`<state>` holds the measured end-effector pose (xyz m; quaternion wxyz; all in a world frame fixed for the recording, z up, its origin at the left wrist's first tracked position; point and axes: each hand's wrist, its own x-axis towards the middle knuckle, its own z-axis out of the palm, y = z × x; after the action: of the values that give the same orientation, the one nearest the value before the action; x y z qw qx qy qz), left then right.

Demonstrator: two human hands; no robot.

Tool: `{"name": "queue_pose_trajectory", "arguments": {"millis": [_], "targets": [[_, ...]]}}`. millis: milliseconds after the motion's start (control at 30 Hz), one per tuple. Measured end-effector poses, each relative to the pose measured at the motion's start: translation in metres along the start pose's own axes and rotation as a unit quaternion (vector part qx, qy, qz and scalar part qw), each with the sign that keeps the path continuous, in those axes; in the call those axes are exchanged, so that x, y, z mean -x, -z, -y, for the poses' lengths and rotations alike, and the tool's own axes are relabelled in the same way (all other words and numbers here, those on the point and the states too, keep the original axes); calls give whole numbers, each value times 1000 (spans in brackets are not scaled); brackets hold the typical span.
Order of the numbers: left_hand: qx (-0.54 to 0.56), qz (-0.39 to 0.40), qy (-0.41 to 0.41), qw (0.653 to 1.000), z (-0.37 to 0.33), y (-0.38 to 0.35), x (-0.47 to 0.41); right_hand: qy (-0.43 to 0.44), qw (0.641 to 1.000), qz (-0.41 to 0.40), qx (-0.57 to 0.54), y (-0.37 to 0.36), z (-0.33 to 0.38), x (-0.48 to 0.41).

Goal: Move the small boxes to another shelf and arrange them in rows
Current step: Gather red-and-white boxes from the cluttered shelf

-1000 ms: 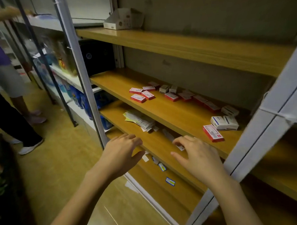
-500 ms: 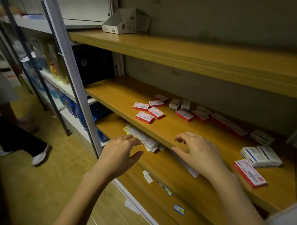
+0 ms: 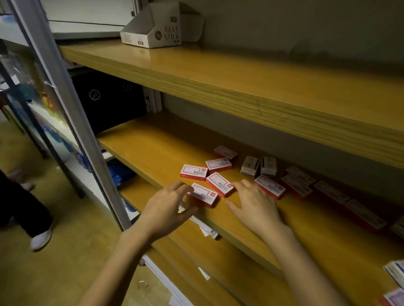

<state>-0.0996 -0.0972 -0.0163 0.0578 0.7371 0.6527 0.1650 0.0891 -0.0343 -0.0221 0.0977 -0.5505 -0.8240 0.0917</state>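
Wooden middle shelf [image 3: 150, 148] carries scattered small red-and-white boxes. Left hand [image 3: 166, 209], fingers loosely spread, fingertips touching the nearest box [image 3: 205, 194] at the shelf's front edge, not gripping it. Right hand [image 3: 254, 206] open, palm down, just right of that box, holding nothing.

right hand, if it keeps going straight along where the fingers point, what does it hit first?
Probably the red and white box lying flat just past the right hand's fingertips, which look almost on its near edge. Depth is hard to judge, so contact may already exist.
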Motion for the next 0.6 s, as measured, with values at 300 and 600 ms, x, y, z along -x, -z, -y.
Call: {"name": "queue_pose_trajectory", "arguments": {"millis": [300, 600], "targets": [[67, 36, -80, 994, 48, -5, -35, -59, 998, -9, -8, -14, 10, -34], [117, 118, -194, 967, 76, -10, -68, -188, 979, -75, 7, -7, 27, -22]]}}
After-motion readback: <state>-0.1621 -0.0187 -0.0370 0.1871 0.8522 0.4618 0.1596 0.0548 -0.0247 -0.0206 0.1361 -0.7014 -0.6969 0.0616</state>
